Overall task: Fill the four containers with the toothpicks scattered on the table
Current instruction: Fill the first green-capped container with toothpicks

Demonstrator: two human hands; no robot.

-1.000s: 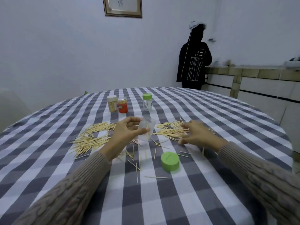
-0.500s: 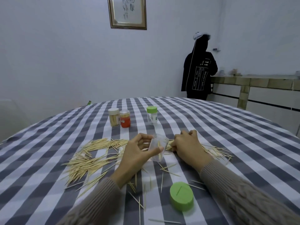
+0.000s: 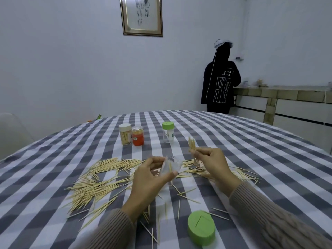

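Where the checked tablecloth [image 3: 233, 159] covers the round table, the whole scene of the work is laid out, and toothpicks are seen scattered over it in two main heaps: a large heap [image 3: 93, 184] at the left and a thinner spread [image 3: 224, 172] under and beyond the right hand. Behind the table, a person in a dark hooded top [image 3: 220, 83] is seen standing at a counter [image 3: 287, 94], and a framed picture [image 3: 142, 15] is hung on the wall.

At the near edge, a green lid [image 3: 201, 228] is laid flat on the cloth, with loose toothpicks just beside it. Further back, three closed containers are stood upright in a row: a cream-lidded jar [image 3: 125, 134] packed with toothpicks, an orange jar [image 3: 138, 138] touching or just beside it, and a green-capped clear bottle [image 3: 168, 132] set apart to the right.

A clear open container [image 3: 169, 168] is held tilted above the cloth by the left hand [image 3: 149, 178]; it is gripped between the thumb on its near side and the curled fingers on its far side, with its mouth turned towards the right hand. A small bundle of toothpicks [image 3: 192, 148] is pinched upright between the thumb and fingertips of the right hand [image 3: 213, 164], its points standing above the fingers, just beside the container's mouth but apart from it.
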